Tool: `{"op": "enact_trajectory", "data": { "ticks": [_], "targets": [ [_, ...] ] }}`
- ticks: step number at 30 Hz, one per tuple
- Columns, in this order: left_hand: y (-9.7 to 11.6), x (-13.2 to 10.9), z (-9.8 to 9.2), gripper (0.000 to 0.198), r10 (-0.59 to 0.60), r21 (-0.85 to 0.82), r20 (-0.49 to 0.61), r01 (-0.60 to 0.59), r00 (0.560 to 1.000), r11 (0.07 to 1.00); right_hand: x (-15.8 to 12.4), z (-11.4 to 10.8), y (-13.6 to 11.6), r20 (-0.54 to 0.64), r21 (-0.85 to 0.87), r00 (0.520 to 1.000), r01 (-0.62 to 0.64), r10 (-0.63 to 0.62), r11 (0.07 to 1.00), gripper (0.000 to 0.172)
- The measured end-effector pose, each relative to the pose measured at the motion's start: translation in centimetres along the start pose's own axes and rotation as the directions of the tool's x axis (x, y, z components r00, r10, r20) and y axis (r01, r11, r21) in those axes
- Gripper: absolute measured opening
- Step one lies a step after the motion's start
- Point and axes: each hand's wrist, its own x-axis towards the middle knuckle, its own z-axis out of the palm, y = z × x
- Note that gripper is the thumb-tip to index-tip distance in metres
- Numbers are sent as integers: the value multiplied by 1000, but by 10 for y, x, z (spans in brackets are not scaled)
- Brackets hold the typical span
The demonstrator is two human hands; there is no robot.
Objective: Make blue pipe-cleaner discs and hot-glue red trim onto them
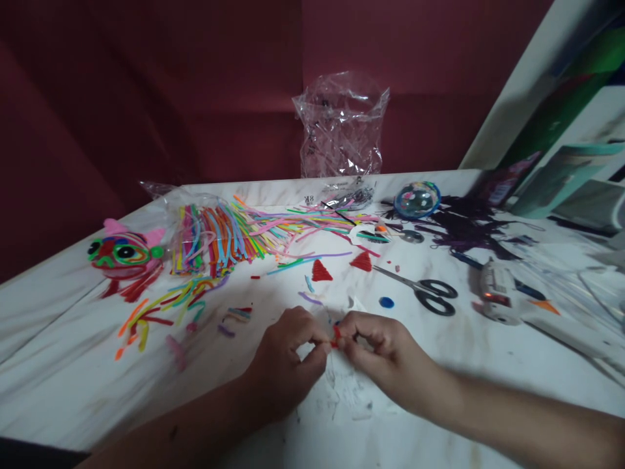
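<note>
My left hand (295,355) and my right hand (374,345) meet above the near middle of the table, each closed in a pinch. Between their fingertips is a short red pipe cleaner (336,333), mostly covered by the fingers. Just beyond the hands lie two red triangles of ridged pipe cleaner, a left one (321,271) and a right one (362,262). Black-handled scissors (420,288) rest to the right of these, with a blue disc (387,302) nearby.
Bundled colourful pipe cleaners (209,238) spread across the back left, beside a colourful animal-face craft (124,254). At right lies a glue gun (498,293) with a glowing orange light. A clear plastic bag (342,130) stands at the back, near a round clear container (417,199).
</note>
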Motion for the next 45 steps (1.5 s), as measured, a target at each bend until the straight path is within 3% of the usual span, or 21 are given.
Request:
{"op": "enact_trajectory", "data": {
  "ticks": [4, 11, 18, 32, 40, 45],
  "targets": [
    [-1, 1, 0, 14, -61, -42, 8, 62, 998, 997, 1, -2, 2, 8, -6, 1000, 27, -27, 1000, 16],
    [-15, 7, 2, 14, -321, -283, 75, 329, 944, 901, 10, -12, 7, 6, 92, 992, -124, 124, 988, 32],
    [-14, 6, 9, 15, -233, -230, 105, 252, 967, 940, 10, -7, 8, 29, 163, 993, -118, 115, 979, 35],
    [-10, 3, 7, 12, -219, -166, 79, 229, 973, 959, 7, -8, 14, 64, 116, 993, -107, 100, 987, 34],
    [-11, 3, 11, 11, -79, -30, -12, 78, 997, 996, 2, -2, 14, 42, -97, 997, -59, 64, 994, 25],
    [-9, 2, 10, 11, -96, -4, -40, 96, 995, 995, 2, 2, 14, 66, 36, 995, -77, 75, 996, 29]
  ]
}}
